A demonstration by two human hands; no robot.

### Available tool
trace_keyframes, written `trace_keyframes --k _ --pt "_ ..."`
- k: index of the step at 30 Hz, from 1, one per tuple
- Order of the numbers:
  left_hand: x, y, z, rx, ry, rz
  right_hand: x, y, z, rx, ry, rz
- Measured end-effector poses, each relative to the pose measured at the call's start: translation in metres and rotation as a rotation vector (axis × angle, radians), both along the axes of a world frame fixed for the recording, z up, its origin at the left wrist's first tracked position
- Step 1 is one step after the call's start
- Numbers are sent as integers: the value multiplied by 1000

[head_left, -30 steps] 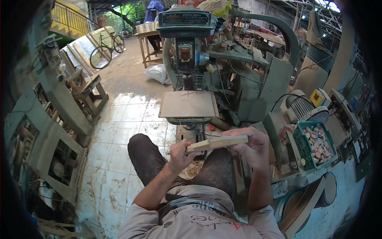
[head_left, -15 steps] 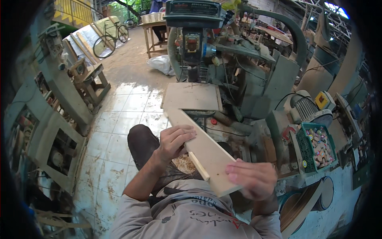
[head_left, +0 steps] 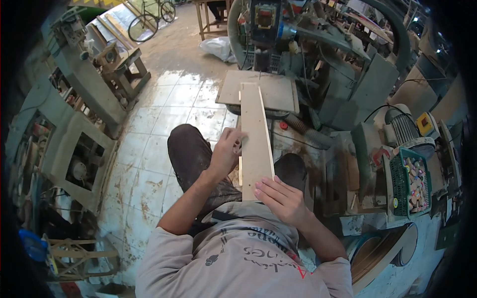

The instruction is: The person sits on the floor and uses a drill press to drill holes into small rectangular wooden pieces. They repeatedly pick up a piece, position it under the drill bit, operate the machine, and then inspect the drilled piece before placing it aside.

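Note:
A long, pale wooden board (head_left: 254, 144) points straight away from me, its far end over the work table (head_left: 283, 92) of a bench drill. Light wood strips (head_left: 240, 171) show along its left edge. At that edge, about midway, my left hand (head_left: 228, 149) has its fingers curled against the board; its fingertips are partly hidden. My right hand (head_left: 283, 198) holds the near right corner, fingers across the top face. The board's near end lies close against my shirt, between my knees.
The drill's column (head_left: 263, 30) rises behind its table. To the right are a motor (head_left: 402, 126) and a green basket (head_left: 397, 184) of small wooden pieces. A round sanding disc or wheel (head_left: 407, 243) is at lower right. A grey machine frame (head_left: 74, 164) stands left.
The board has swung from a slant to straight ahead, its far end now over the drill table. My left hand has shifted to the board's left edge; my right hand has moved left and nearer.

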State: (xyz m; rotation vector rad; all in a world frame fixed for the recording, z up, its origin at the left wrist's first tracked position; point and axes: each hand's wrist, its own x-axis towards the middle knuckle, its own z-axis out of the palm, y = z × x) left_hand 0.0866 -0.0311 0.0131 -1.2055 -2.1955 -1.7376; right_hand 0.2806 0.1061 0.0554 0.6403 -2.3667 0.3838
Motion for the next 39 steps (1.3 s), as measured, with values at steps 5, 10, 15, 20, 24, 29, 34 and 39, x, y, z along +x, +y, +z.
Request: trace_keyframes --k 5,10,15,20,24,29,34,39 --pt "-4 -6 -9 184 -1190 -71 -10 -10 -50 -29 -83 22" --pt "-18 -7 -9 -60 -933 -59 -24 -19 -63 -57 -142 71" --pt "-48 -12 -14 -99 -823 -77 -65 4 -34 -283 -239 219" --pt "-76 -31 -4 -77 -854 -73 -156 131 25 -709 -115 -14" --pt "-94 -43 -3 -132 -872 -77 -254 223 114 -1151 114 -164" --pt "-111 -44 -4 -162 -928 -106 -336 314 218 -1381 182 -72" --pt "-129 -45 -5 -159 -977 -147 -353 289 260 -1387 193 71" --pt "-136 -36 2 -172 -999 -143 -346 257 271 -1370 208 116"
